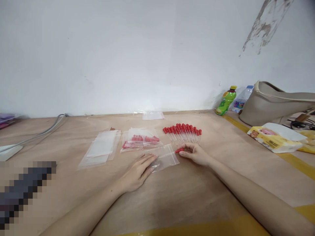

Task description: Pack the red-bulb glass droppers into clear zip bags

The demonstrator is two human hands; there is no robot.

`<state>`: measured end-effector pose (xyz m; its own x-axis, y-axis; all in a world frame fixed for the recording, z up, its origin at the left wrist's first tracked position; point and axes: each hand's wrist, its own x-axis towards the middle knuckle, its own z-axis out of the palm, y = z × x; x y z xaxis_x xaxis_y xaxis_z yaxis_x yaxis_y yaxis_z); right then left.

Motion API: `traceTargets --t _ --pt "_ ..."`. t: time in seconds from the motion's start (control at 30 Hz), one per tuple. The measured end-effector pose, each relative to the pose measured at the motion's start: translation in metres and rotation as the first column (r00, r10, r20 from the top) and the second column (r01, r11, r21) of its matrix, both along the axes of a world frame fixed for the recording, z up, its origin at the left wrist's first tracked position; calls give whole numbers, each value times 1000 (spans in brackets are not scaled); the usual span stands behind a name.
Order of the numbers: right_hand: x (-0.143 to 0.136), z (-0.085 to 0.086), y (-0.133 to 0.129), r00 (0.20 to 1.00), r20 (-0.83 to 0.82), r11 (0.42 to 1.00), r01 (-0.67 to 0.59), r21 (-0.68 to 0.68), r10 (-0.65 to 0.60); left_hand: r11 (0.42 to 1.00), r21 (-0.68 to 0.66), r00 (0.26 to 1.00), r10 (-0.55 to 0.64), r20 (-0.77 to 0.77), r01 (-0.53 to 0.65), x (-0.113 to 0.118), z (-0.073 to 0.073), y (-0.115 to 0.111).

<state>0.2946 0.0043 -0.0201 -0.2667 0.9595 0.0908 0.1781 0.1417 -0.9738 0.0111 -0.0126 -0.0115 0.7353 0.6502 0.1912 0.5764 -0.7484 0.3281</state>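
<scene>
My left hand (pixel 138 173) lies flat with its fingers stretched out, the fingertips resting on a clear zip bag (pixel 165 161). Between thumb and fingers, my right hand (pixel 195 154) pinches the red bulb of a dropper (pixel 179 150), whose thin clear tube lies at the bag's zip end; whether it is inside or on top I cannot tell. Just behind that hand, several droppers with red bulbs (pixel 182 130) are fanned out in a row. Filled zip bags (pixel 140 139) with red-bulbed droppers lie behind my left hand. To their left is a stack of clear bags (pixel 102 144).
Against the wall stand a green bottle (pixel 225 101) and a clear bottle (pixel 242 100), beside a beige bag (pixel 263 105). A yellow tissue pack (pixel 273 139) lies at the right. Grey cables (pixel 46 131) cross the left side. Another clear bag (pixel 153 115) lies by the wall.
</scene>
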Motion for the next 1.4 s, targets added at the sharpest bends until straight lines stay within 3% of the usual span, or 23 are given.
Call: traceTargets --t 0.17,0.27,0.4,0.6,0.83,1.17,1.3,1.4 --pt "1 6 1 940 335 932 -174 319 61 996 -6 990 -91 -110 91 1 4 1" --pt "-6 11 -2 895 442 903 -230 363 51 994 26 985 -104 -135 108 2 5 1" --pt "-16 11 -6 852 523 915 -193 355 -23 991 48 982 -115 -152 123 2 5 2" --pt "-27 -2 -8 922 382 946 -68 317 -62 993 -1 983 -115 -146 116 2 4 2" --pt "-17 -4 -4 942 334 961 -71 266 -23 997 -74 1000 8 28 -6 -4 5 3" --pt "-18 1 -5 945 320 954 -36 298 -65 998 -48 997 -32 73 35 -4 3 4" --pt "-23 2 -8 966 258 967 -47 252 -21 1000 -27 995 -13 100 15 -2 2 3" --pt "-28 0 -10 980 196 988 -57 145 28 1000 -20 994 -3 108 5 -1 1 3"
